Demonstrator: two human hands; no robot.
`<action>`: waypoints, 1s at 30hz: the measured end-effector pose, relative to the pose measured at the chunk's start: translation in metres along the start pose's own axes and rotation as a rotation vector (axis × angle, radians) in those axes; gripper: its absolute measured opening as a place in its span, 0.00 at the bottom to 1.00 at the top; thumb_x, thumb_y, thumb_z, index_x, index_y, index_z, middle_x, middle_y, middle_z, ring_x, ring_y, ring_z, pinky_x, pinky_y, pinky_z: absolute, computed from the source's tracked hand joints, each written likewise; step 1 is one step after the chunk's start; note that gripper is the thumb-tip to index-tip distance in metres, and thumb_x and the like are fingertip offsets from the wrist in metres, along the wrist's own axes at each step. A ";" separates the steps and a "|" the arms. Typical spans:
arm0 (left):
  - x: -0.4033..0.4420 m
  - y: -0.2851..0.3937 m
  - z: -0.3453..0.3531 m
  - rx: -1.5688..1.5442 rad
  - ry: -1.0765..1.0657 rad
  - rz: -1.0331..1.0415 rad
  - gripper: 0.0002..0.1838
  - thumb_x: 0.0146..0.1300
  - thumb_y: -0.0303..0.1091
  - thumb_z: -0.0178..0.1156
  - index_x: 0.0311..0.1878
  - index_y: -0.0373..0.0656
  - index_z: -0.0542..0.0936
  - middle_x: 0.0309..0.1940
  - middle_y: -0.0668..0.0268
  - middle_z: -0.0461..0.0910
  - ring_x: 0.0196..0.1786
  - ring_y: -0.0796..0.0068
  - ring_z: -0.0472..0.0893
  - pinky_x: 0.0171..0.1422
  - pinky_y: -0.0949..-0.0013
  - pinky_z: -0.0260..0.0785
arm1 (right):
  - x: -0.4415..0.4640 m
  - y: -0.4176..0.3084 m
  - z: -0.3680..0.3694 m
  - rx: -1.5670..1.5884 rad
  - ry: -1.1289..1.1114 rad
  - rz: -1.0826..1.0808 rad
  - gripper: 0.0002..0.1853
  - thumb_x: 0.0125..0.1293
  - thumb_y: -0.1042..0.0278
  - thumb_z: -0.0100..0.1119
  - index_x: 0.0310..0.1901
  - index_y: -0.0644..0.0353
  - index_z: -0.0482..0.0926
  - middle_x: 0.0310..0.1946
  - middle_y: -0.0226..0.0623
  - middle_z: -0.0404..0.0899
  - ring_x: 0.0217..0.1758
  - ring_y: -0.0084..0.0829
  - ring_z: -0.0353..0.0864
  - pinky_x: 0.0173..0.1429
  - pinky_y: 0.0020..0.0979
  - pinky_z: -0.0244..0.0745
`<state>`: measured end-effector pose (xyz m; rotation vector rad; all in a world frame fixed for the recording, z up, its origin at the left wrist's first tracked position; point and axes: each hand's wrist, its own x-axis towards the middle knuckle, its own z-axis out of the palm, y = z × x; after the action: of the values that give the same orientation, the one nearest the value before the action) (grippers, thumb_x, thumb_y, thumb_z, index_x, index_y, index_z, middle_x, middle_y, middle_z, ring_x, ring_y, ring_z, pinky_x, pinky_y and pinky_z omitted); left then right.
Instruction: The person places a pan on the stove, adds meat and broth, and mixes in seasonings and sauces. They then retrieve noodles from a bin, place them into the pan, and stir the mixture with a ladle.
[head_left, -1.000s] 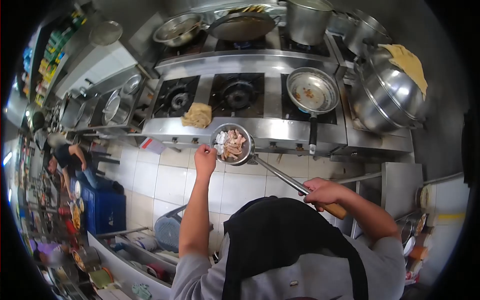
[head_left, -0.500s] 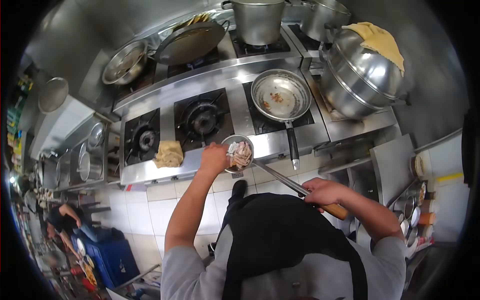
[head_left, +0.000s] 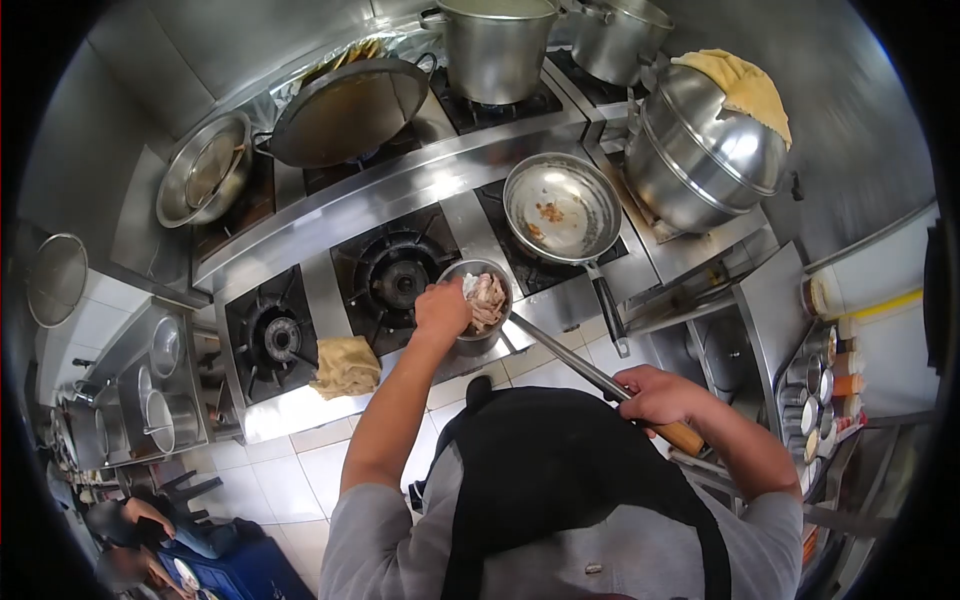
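My right hand (head_left: 655, 393) is wrapped round the wooden-ended handle of a long metal ladle (head_left: 560, 348). In the ladle's round bowl lie pale strips of raw-looking meat (head_left: 488, 302), with a whitish patch at their left side. My left hand (head_left: 443, 308) is at the left rim of that bowl, its fingers curled down at the meat; the fingertips are partly hidden. Beyond the bowl and to its right, a frying pan (head_left: 560, 215) with some reddish-brown bits in it sits on a burner, its black handle (head_left: 607, 308) pointing toward me.
A folded yellow cloth (head_left: 345, 366) lies on the stove's front edge, near gas burners (head_left: 403, 282). Behind stand a dark wok (head_left: 350, 112), a steel bowl (head_left: 205, 168), a tall pot (head_left: 500, 50) and a domed steamer (head_left: 690, 140). Another person (head_left: 150, 530) is at lower left.
The view has shifted, bringing the stove lower and more to the left. My left hand stays at the ladle's bowl, and my right hand keeps hold of the handle.
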<state>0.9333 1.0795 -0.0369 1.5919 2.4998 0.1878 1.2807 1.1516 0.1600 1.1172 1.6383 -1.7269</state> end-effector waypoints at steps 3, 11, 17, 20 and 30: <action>0.008 -0.015 0.002 0.014 0.016 0.028 0.14 0.57 0.33 0.62 0.47 0.43 0.83 0.41 0.55 0.87 0.46 0.54 0.87 0.49 0.56 0.81 | 0.005 -0.010 0.010 0.026 0.027 0.038 0.04 0.63 0.77 0.57 0.37 0.67 0.73 0.21 0.33 0.74 0.15 0.25 0.76 0.21 0.31 0.72; 0.019 -0.037 -0.003 0.049 0.023 0.035 0.14 0.58 0.38 0.63 0.46 0.44 0.83 0.40 0.53 0.87 0.46 0.52 0.87 0.48 0.54 0.81 | 0.012 -0.035 0.029 0.019 0.074 0.040 0.07 0.62 0.79 0.55 0.42 0.67 0.76 0.22 0.34 0.77 0.15 0.25 0.76 0.21 0.30 0.70; 0.029 -0.062 0.015 0.071 0.100 0.119 0.12 0.59 0.37 0.62 0.43 0.44 0.84 0.37 0.53 0.87 0.44 0.52 0.87 0.46 0.55 0.81 | 0.018 -0.045 0.036 0.039 0.058 0.044 0.06 0.62 0.78 0.55 0.41 0.66 0.76 0.21 0.34 0.76 0.15 0.25 0.76 0.21 0.30 0.70; 0.030 -0.076 -0.003 0.004 0.109 0.118 0.11 0.59 0.36 0.62 0.43 0.45 0.85 0.34 0.51 0.87 0.42 0.52 0.87 0.47 0.54 0.81 | 0.016 -0.056 0.041 0.103 0.054 0.061 0.06 0.62 0.78 0.56 0.41 0.66 0.76 0.21 0.34 0.75 0.15 0.25 0.76 0.21 0.30 0.69; 0.046 -0.118 -0.074 -0.628 0.051 -0.031 0.15 0.60 0.36 0.67 0.49 0.41 0.84 0.31 0.55 0.85 0.35 0.61 0.86 0.44 0.62 0.77 | 0.025 -0.060 0.042 0.080 0.006 0.003 0.03 0.63 0.77 0.58 0.38 0.64 0.75 0.20 0.34 0.75 0.16 0.26 0.76 0.22 0.30 0.71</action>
<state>0.7937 1.0700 0.0087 1.2868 2.1719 0.9119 1.2097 1.1241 0.1701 1.1623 1.5829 -1.8022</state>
